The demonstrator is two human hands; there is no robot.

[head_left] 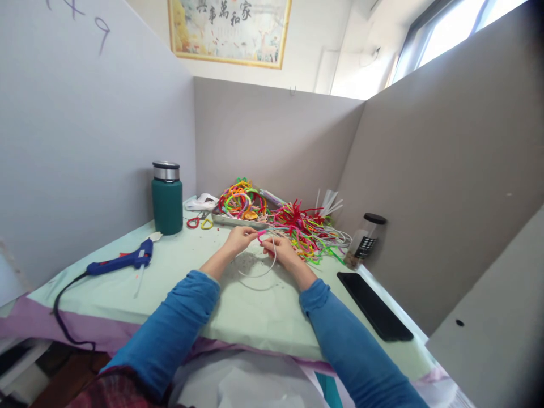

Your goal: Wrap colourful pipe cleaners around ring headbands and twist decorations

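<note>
My left hand [241, 240], its fingers pinched together, holds a short pink piece [262, 233] near the middle of the table. Close on its right, my right hand [280, 248] is closed on a thin white strand [273, 262], which curves down and left over the tabletop. The two hands are nearly touching at the fingertips. Just behind them lies a heap of coloured fuzzy stems [297, 221], with red, yellow, green and white ones mixed. A metal tray [238, 221] beside the heap holds multicoloured twisted rings.
A green bottle [167, 204] stands at the back left, near red-handled scissors [193, 222]. The blue glue gun [121, 263] lies left with its cord over the edge. At right are a black phone [374, 306] and a tilted clear jar [366, 241]. Partitions surround the table.
</note>
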